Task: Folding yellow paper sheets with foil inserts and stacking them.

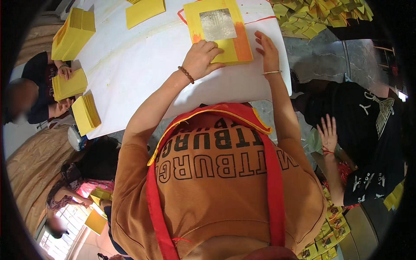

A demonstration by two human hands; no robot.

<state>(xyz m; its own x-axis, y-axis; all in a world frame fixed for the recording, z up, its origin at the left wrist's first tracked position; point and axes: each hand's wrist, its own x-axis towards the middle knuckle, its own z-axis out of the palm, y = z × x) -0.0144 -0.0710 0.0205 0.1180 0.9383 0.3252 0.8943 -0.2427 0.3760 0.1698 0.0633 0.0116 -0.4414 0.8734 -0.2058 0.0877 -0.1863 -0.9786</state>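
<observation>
A stack of yellow paper sheets (227, 51) lies near the table's front edge. Its top sheet has orange patches and a silver foil square (217, 24) in the middle. My left hand (203, 59), with a brown bead bracelet on the wrist, grips the stack's near left part, fingers bent over the top and thumb at the near edge. Just right of the stack, my right hand (268, 51) is open with its fingers apart. A pale bangle circles that wrist, and the hand holds nothing.
More yellow paper stacks (74, 35) stand along the white table's (130, 69) left side, where a co-worker's hands (65, 71) rest on one. Folded yellow papers (318, 15) are heaped at the far right. Another person's hand (328, 134) is to my right.
</observation>
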